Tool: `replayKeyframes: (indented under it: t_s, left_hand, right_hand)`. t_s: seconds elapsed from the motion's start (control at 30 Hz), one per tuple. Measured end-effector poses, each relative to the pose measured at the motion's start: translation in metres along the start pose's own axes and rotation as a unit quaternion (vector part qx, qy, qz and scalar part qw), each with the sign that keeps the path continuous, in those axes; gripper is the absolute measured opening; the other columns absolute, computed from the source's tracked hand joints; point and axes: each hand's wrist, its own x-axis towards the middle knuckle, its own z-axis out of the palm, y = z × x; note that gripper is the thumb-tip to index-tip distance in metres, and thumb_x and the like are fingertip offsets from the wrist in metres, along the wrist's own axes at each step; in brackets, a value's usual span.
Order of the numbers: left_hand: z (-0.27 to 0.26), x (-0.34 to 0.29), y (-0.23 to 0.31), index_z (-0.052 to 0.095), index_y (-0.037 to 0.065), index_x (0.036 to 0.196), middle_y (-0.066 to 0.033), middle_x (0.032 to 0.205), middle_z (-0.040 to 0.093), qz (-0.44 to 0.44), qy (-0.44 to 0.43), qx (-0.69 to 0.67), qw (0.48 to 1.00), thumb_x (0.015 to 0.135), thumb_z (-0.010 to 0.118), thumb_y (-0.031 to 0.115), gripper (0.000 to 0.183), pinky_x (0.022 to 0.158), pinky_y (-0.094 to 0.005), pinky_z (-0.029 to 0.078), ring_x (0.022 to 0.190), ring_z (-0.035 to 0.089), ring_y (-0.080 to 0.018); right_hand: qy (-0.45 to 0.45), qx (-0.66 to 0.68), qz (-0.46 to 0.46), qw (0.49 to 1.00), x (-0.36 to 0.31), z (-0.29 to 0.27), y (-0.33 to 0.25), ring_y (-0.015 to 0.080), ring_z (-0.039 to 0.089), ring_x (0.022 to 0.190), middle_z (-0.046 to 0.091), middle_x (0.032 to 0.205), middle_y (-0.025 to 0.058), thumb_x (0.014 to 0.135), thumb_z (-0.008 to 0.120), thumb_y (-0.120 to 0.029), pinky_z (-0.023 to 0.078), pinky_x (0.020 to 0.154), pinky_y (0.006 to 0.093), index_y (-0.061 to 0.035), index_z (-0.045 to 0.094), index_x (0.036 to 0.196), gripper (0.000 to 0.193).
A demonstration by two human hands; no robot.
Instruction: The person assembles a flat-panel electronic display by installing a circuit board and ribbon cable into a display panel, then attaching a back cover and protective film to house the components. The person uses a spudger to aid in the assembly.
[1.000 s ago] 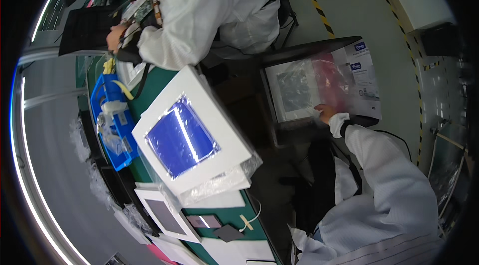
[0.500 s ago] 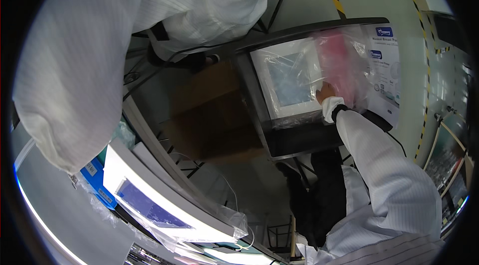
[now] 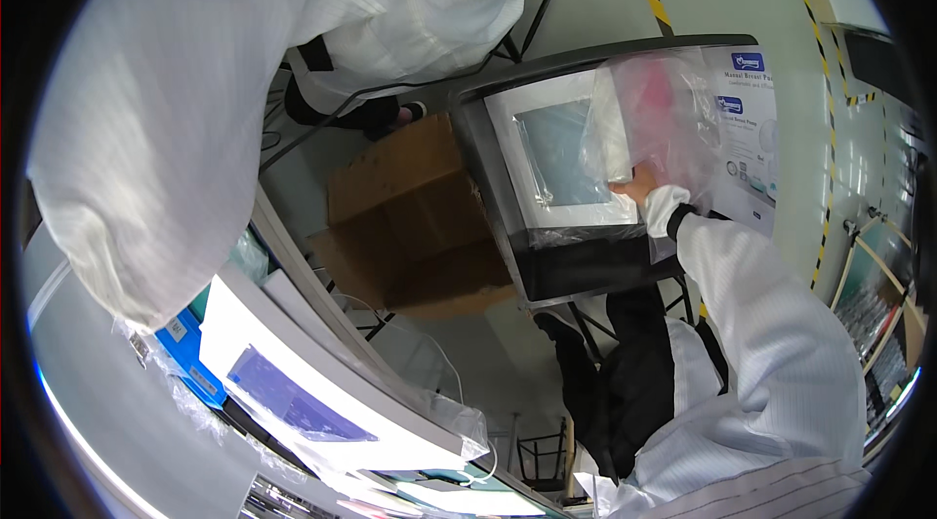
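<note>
Right hand [image 3: 639,185], at three o'clock, grips a clear bag [image 3: 644,119], fingers mostly hidden behind the plastic. Bag stands upright over a white tray [image 3: 566,167] in the bin [image 3: 586,265]. Left hand is out of view. Cardboard box [image 3: 410,216] sits at nine o'clock of the bin.

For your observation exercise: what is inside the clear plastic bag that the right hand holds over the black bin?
Inside the clear plastic bag a pink item shows, blurred by the film, so its kind cannot be told. The right hand grips the bag's lower edge. The black bin holds a white-framed panel; its lower contents are hidden.
</note>
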Motion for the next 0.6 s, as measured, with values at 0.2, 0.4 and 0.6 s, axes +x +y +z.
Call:
replayKeyframes:
  t_s: [0.2,0.4,0.6]
  left_hand:
    - [-0.008,-0.024,-0.014,0.037,-0.001,0.122,-0.0172,0.118,0.046,-0.040,-0.017,-0.038,0.998,0.082,0.056,0.020,0.049,0.084,-0.0385,0.039,0.102,0.046,-0.0251]
    - [-0.006,-0.043,-0.030,0.034,0.000,0.124,-0.0178,0.121,0.044,-0.082,-0.031,-0.077,0.993,0.083,0.056,0.023,0.052,0.086,-0.0401,0.038,0.105,0.045,-0.0262]
    - [-0.001,-0.056,-0.035,0.031,0.000,0.127,-0.0185,0.123,0.042,-0.118,-0.052,-0.108,0.986,0.083,0.056,0.025,0.056,0.089,-0.0417,0.036,0.108,0.043,-0.0272]
  right_hand:
    - [0.136,-0.107,-0.104,0.979,-0.040,0.012,-0.028,0.0377,0.046,0.110,0.050,0.117,0.0232,0.063,0.076,-0.023,0.037,0.092,0.0385,0.0011,0.044,0.117,0.067]
    - [0.024,0.040,-0.033,0.998,-0.071,0.013,-0.078,0.0312,0.053,0.102,0.054,0.112,0.0185,0.064,0.074,-0.017,0.040,0.088,0.0344,0.0007,0.044,0.117,0.063]
    - [-0.055,0.050,-0.044,0.996,-0.070,0.029,-0.096,0.0309,0.052,0.101,0.051,0.112,0.0194,0.068,0.073,-0.023,0.040,0.089,0.0331,0.0050,0.034,0.120,0.071]
